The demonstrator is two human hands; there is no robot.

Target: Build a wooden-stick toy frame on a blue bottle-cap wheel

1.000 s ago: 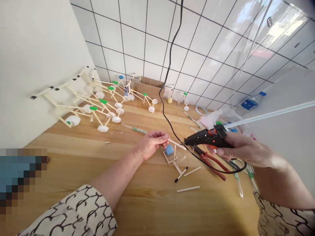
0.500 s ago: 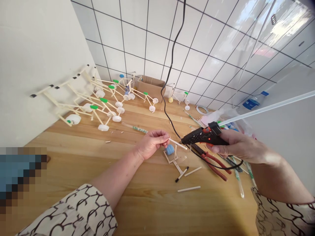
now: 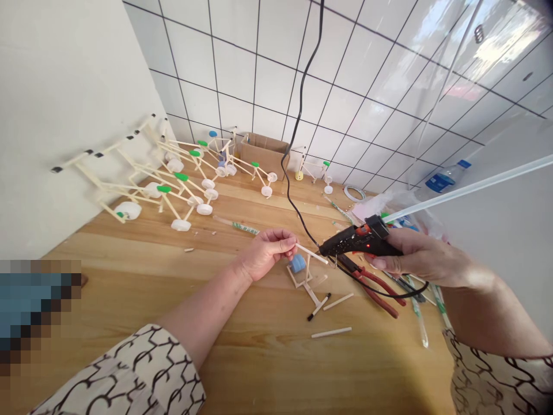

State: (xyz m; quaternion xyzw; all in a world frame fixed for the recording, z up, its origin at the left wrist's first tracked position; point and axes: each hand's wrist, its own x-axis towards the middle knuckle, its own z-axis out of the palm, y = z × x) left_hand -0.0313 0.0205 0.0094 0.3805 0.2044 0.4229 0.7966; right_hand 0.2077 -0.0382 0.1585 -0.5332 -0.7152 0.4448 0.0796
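Observation:
Between the fingertips of my left hand is a thin white stick, pointing right. My right hand is wrapped round a black glue gun, whose nozzle is at the stick, near its free end; whether they touch I cannot tell. A long clear glue stick sticks out of the gun's back. Below my left hand lies a small stick frame with a blue wheel and a black-tipped crossbar. Two loose white sticks lie near it.
Red-handled pliers lie under the gun's black cable. Several stick tricycles with white wheels stand at the left and back, near a cardboard box. A tape roll, plastic bags and a bottle are at the right.

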